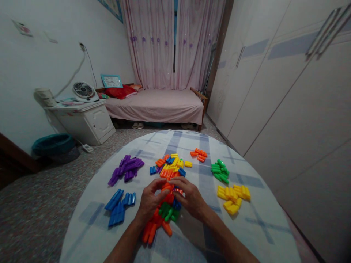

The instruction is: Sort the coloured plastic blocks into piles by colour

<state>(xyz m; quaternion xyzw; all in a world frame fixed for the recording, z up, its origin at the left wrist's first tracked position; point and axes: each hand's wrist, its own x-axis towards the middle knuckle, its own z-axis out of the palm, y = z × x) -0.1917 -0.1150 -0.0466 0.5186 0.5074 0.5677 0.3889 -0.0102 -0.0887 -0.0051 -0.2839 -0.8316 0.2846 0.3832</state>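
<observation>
My left hand [150, 200] and my right hand [189, 197] meet over a mixed heap of coloured plastic pegs [167, 210] at the near middle of the round table [263, 226]. Both hands have curled fingers pinched on orange pegs [170, 188] at the heap's top. Sorted piles lie around: purple pegs [126, 168] at the left, blue pegs [118, 207] near left, green pegs [220, 170] and yellow pegs [233, 195] at the right, a small orange pile [199, 155] farther back. A second mixed pile [171, 166] lies just beyond my hands.
The table wears a white cloth with blue checks. Behind it stand a bed [156, 104] with pink cover, a white cabinet [85, 122] bearing a fan [83, 91], a teal basin [52, 144] on the floor, and wardrobe doors [287, 91] along the right.
</observation>
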